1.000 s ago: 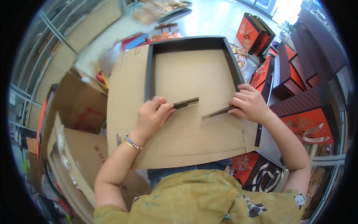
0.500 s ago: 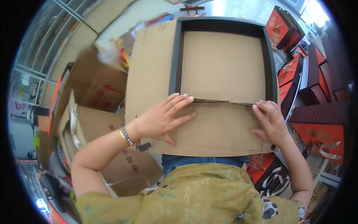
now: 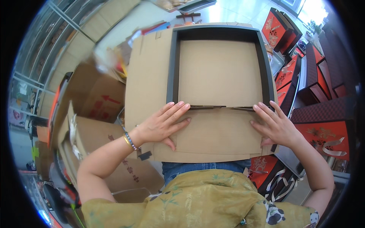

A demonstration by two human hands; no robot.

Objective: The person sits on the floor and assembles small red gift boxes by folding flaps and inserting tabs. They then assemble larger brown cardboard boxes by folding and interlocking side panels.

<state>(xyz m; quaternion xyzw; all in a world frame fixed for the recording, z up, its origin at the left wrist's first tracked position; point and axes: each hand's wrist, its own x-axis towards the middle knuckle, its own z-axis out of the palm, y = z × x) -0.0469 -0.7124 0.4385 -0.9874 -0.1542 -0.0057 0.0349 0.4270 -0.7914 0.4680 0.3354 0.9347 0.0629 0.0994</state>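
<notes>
Because two dark end flaps (image 3: pixel 206 107) stand across the near side of a shallow black-walled cardboard box (image 3: pixel 173 72), the hands seem placed at its near corners to keep both in line. The left hand (image 3: pixel 161 122) is open, thumb spread, fingertips at the left flap's outer end; the right hand (image 3: pixel 274 124), equally open, mirrors it opposite. Neither appears to pinch anything. The box lies before the person's waist, its cardboard front panel (image 3: pixel 220 136) stretched flat toward the jeans (image 3: pixel 207 167), which probably leaves the flaps within easy reach. One second ago both hands gripped the flaps, then slanting inward; now these line up, a small gap between their tips.
</notes>
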